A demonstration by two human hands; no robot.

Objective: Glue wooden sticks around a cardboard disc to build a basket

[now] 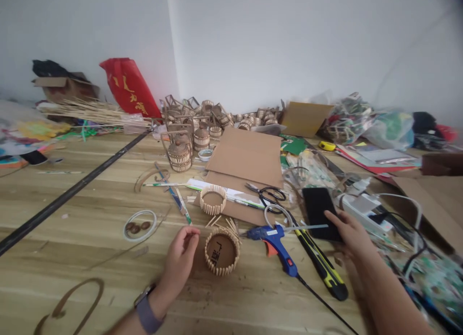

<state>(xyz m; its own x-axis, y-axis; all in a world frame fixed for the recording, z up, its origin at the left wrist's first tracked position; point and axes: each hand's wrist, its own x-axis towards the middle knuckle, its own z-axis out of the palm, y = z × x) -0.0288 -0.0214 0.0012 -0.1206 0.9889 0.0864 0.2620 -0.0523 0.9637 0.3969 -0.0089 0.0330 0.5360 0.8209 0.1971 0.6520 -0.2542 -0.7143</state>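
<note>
My right hand [345, 231] reaches over a black phone [318, 209], its index finger on the screen and its other fingers hidden beneath or beside the edge. My left hand [183, 253] hovers with curled fingers and thumb together, just left of a round stick basket [222, 252] with a cardboard base; whatever it pinches is too small to make out. Behind that basket stands a smaller ring of sticks [213, 200], with loose short sticks [214, 221] between them. A blue glue gun [275, 241] lies right of the basket, its glue stick pointing toward the phone.
A yellow and black cutter [320, 265], scissors [271, 196] and cardboard sheets [246, 154] lie around the middle. At left are a white ring [140, 226] around brown beads and a long black bar [79, 188]. Finished baskets [180, 155] stand behind.
</note>
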